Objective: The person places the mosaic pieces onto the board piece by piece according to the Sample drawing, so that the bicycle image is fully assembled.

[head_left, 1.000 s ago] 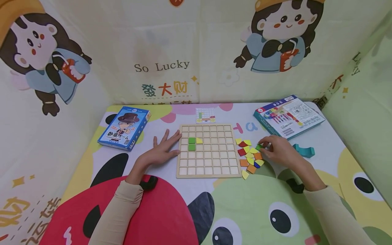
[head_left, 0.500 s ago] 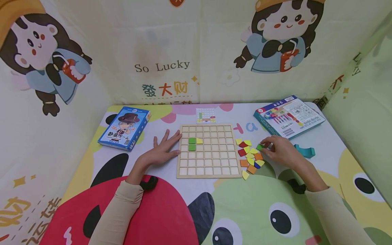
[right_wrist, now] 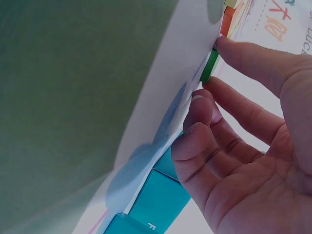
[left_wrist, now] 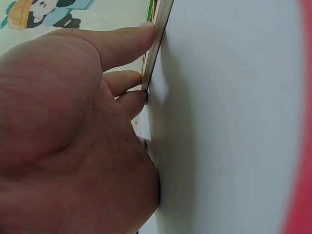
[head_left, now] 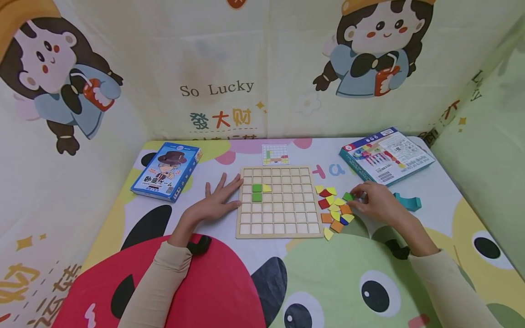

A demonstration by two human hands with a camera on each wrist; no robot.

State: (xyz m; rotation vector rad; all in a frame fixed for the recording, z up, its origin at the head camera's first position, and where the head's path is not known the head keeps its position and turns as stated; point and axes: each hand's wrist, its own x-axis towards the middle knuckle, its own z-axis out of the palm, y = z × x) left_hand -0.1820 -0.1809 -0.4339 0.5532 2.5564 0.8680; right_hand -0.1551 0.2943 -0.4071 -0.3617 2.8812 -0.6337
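Note:
Two green square tiles (head_left: 256,197) and a yellow tile (head_left: 267,188) with a curved edge sit in the upper left cells of a wooden grid board (head_left: 283,218). My left hand (head_left: 215,200) lies spread at the board's left side; in the left wrist view its thumb (left_wrist: 131,46) and fingertips touch the board's edge. Right of the board, my right hand (head_left: 375,202) pinches a green square tile (right_wrist: 210,66) between thumb and index finger, low over the table. Its other fingers are bent. Beside it is a loose cluster of yellow, red, orange and blue tiles (head_left: 337,226).
A small card (head_left: 275,155) printed with a coloured grid pattern lies behind the board. A blue box (head_left: 166,171) stands at the back left, a teal-sided box (head_left: 385,157) at the back right. Near my right hand is a teal curved piece (head_left: 408,202).
My right hand has shifted slightly right with the green tile, and more of the tile shows. The left hand and the board have stayed put.

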